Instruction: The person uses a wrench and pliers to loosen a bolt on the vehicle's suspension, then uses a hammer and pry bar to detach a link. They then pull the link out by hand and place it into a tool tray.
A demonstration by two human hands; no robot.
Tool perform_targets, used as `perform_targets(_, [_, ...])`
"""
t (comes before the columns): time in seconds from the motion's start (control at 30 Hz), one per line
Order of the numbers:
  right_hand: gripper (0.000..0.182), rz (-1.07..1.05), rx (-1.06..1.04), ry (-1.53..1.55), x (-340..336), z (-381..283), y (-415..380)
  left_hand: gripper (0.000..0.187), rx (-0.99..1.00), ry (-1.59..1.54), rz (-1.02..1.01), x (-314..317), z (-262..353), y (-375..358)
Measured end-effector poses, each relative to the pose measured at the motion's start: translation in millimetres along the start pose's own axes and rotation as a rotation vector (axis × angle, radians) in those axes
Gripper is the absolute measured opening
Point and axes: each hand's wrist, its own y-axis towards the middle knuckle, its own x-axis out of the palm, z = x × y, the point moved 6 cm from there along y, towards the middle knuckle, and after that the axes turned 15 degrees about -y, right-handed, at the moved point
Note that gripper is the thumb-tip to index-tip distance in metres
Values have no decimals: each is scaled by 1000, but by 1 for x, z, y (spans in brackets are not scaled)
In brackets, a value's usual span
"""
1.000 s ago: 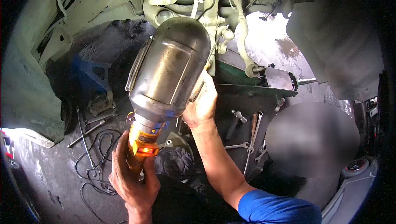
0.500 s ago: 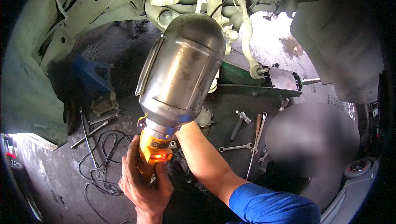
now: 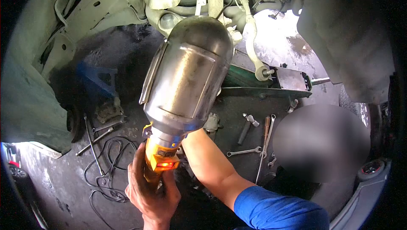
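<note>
My left hand is wrapped round the yellow handle of a work lamp, with a red glow at its switch. The lamp's metal shade points upward and fills the middle of the head view. My right forearm, in a blue sleeve, reaches up and left behind the lamp. The shade hides my right hand, so I cannot see its fingers or what they touch. Beyond the lamp are a car's suspension parts and a tie rod whose end hangs down with a threaded stud.
A green floor jack stands under the car. On the floor lie a hammer, a combination wrench, several other tools and a looped black cable. A blue stand is at left. A blurred round patch covers the right.
The view has shifted slightly, with the floor tools a little to the right. My left hand still grips the lamp, and my right arm keeps nearly the same pose.
</note>
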Motion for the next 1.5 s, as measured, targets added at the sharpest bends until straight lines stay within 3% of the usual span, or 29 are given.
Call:
perform_targets(0.27, [40,-1,13,-6,3,10,5,57,-38,-17,27,-3,-7,-1])
perform_targets(0.57, [41,-26,-113,-129,14,-67,-27,55,-18,-12,-20,14,-10,7])
perform_targets(0.9, [40,-66,21,57,16,0,1,55,-51,52,-2,4,-2,-3])
perform_targets(1.07, [41,-75,11,41,23,-8,1,53,-73,-40,49,-3,-6,-5])
perform_targets(1.3, [41,-98,0,53,25,-13,3,54,-48,-21,-40,3,2,-4])
perform_targets(1.5, [41,-86,-9,30,21,-7,10,51,-75,-56,40,-7,-6,-2])
